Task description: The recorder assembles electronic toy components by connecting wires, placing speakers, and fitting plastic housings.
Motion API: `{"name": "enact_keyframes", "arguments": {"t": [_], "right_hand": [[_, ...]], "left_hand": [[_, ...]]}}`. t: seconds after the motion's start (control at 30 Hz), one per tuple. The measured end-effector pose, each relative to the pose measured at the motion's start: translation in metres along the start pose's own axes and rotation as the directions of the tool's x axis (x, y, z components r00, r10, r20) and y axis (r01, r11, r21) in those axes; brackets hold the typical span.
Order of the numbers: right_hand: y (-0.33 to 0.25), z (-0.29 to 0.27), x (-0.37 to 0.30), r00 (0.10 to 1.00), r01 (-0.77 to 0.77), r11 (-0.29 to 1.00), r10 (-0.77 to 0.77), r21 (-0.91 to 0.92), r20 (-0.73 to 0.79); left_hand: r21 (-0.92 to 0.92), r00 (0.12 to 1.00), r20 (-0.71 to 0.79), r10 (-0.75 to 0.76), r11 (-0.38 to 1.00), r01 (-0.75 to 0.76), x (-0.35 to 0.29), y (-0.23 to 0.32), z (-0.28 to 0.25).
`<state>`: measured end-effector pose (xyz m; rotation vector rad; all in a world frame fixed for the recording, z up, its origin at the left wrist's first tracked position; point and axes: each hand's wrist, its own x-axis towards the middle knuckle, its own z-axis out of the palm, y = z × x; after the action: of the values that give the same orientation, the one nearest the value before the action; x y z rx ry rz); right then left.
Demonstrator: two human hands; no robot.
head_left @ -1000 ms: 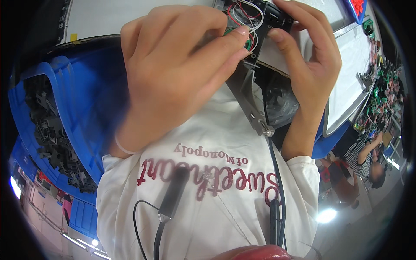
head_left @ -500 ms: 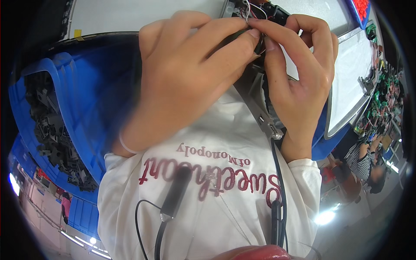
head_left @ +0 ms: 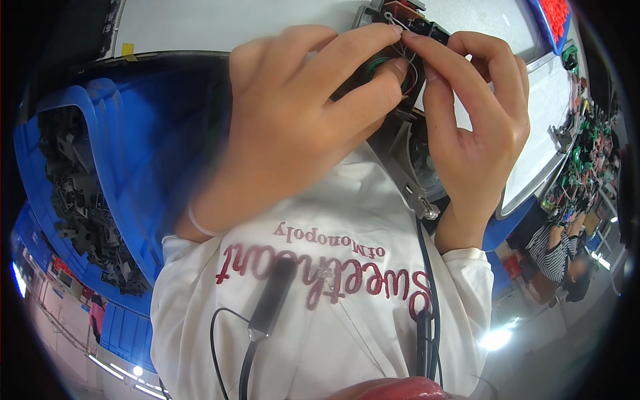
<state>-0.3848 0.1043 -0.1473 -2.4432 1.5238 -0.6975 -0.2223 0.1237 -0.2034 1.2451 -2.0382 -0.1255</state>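
Note:
Thin white wires (head_left: 393, 21) rise from a dark-and-grey plastic housing (head_left: 405, 150) at the top middle. My left hand (head_left: 300, 110) is closed on the wires, its index fingertip on them and its thumb lower, over the housing. My right hand (head_left: 483, 123) pinches at the same wires from the other side, its index fingertip almost touching the left one. Below the fingertips show a round green-edged part (head_left: 377, 65) and a thin red wire. An orange-brown circuit board (head_left: 404, 9) sits at the housing's far end. The exact grip point is partly hidden by the fingers.
To the left stands a blue bin (head_left: 123, 167) with many dark plastic parts (head_left: 80, 193). A white worktable (head_left: 200, 27) lies ahead. At the far right are a blue tray of red pieces (head_left: 555, 17), heaped green and red wired parts (head_left: 590, 150), and another person in striped clothing (head_left: 550, 257).
Both hands have shifted slightly right. My left thumb has moved down from the index fingertip, and more of the wires, the green-edged part and the housing shows.

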Motion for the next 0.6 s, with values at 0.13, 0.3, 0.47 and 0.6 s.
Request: {"name": "enact_keyframes", "arguments": {"t": [0.13, 0.3, 0.47, 0.6], "right_hand": [[0.002, 0.002, 0.001, 0.998, 0.033, 0.997, -0.028, -0.077, 0.056], [0.012, 0.004, -0.001, 0.998, 0.014, 1.0, -0.015, -0.009, -0.055], [0.003, 0.003, -0.002, 0.999, 0.03, 0.993, -0.031, -0.116, -0.007], [0.001, 0.004, 0.0, 0.998, -0.055, 0.998, 0.055, 0.032, 0.019]], "left_hand": [[0.005, 1.0, 0.012, -0.004, 1.0, 0.004, 0.002, 0.001, 0.0], [0.002, 0.998, 0.066, 0.004, 1.0, -0.004, 0.005, 0.004, -0.005], [-0.025, 0.997, 0.075, 0.011, 1.0, -0.009, 0.004, 0.004, -0.006], [-0.004, 0.999, 0.052, -0.002, 1.0, 0.003, 0.003, 0.005, -0.006]]}}
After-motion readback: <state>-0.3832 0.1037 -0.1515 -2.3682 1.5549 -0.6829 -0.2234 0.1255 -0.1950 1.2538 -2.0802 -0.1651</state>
